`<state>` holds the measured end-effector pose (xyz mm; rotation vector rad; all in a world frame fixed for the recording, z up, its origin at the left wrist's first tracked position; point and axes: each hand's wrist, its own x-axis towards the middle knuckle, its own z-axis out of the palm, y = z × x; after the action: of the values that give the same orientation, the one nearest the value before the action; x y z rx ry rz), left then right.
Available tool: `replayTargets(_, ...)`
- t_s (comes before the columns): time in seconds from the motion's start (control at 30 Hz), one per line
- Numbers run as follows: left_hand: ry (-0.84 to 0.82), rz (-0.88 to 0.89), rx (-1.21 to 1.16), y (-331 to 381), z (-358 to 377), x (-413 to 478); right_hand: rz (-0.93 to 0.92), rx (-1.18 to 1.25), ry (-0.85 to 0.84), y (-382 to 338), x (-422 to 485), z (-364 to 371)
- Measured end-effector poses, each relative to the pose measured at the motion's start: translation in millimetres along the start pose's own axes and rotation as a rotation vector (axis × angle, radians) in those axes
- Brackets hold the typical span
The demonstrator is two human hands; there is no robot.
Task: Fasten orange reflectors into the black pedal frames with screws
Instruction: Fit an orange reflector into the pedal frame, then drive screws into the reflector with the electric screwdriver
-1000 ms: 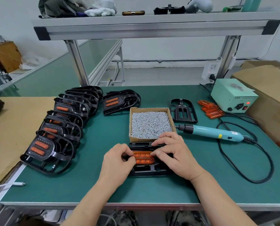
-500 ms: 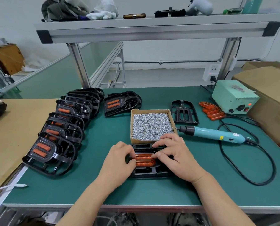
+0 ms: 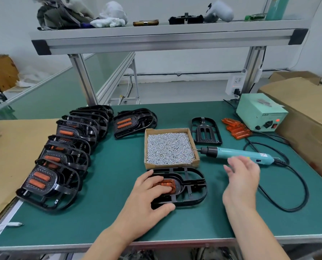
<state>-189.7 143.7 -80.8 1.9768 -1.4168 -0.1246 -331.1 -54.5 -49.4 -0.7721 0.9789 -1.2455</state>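
Green mat, pedal frame flat, long axis left-right

Bare left hand, bare right hand
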Motion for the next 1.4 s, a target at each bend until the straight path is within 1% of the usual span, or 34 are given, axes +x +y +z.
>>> replayTargets(0.07, 0.002, 0.017, 0.014, -0.3, 2.2, 0.9, 0.257, 0.172, 0.020, -5.2, 10.3, -8.2)
replayTargets(0.1, 0.001, 0.022, 0.020, -0.3, 2.8, 1.9, 0.348, 0.244, 0.011, -11.1, 16.4, -9.5)
replayTargets(0.2, 0.005, 0.024, 0.022, -0.5, 4.0, 3.2, 0.503, 0.360, -0.019, -27.1, 33.7, -0.5)
replayTargets(0.27, 0.003, 0.023, 0.018, -0.8, 5.1, 1.4, 0.548, 0.354, -0.009, -27.5, 38.9, 9.3)
replayTargets(0.5, -0.006, 0.028, 0.014, 5.4, 2.6, 0.6, 0.472, 0.277, 0.098, -21.9, 36.9, 30.4)
replayTargets(0.53, 0.040, 0.037, 0.016, 8.8, 1.2, 1.2, 0.471, 0.272, 0.112, -21.2, 36.8, 31.8)
replayTargets(0.6, 0.192, 0.102, 0.021, 18.6, -2.9, 13.5, 0.473, 0.272, 0.116, -19.1, 36.9, 31.6)
replayTargets(0.63, 0.237, 0.141, 0.026, 25.2, -4.8, 28.0, 0.474, 0.281, 0.107, -18.7, 36.6, 30.6)
replayTargets(0.67, 0.235, 0.176, 0.044, 32.6, -5.5, 47.4, 0.474, 0.286, 0.098, -18.7, 35.8, 29.5)
replayTargets(0.73, 0.120, 0.206, 0.143, 47.2, -0.1, 94.0, 0.471, 0.278, 0.088, -17.6, 34.9, 27.8)
replayTargets(0.8, -0.046, 0.178, 0.319, 58.9, 13.9, 138.4, 0.464, 0.272, 0.087, -16.9, 33.9, 26.7)
replayTargets(0.87, -0.182, 0.176, 0.496, 64.9, 31.6, 172.3, 0.454, 0.273, 0.084, -16.6, 34.1, 25.6)
replayTargets(0.9, -0.240, 0.176, 0.548, 66.8, 40.0, 184.0, 0.453, 0.278, 0.079, -16.4, 34.2, 25.0)
replayTargets(0.97, -0.332, 0.153, 0.595, 68.9, 53.6, 198.8, 0.453, 0.284, 0.076, -15.6, 34.6, 24.7)
replayTargets(1.03, -0.380, 0.117, 0.610, 70.2, 61.9, 204.5, 0.449, 0.274, 0.073, -14.9, 34.9, 24.7)
replayTargets(1.13, -0.358, 0.116, 0.630, 72.1, 64.3, 210.6, 0.447, 0.268, 0.075, -16.0, 35.8, 25.2)
replayTargets(1.23, -0.322, 0.188, 0.652, 72.8, 59.2, 213.4, 0.444, 0.275, 0.070, -16.0, 37.2, 22.1)
replayTargets(1.3, -0.245, 0.244, 0.642, 72.1, 54.4, 209.5, 0.434, 0.289, 0.046, -13.5, 38.1, 19.5)
replayTargets(1.4, -0.076, 0.308, 0.590, 68.7, 49.4, 197.8, 0.402, 0.297, 0.005, -10.4, 41.3, 19.8)
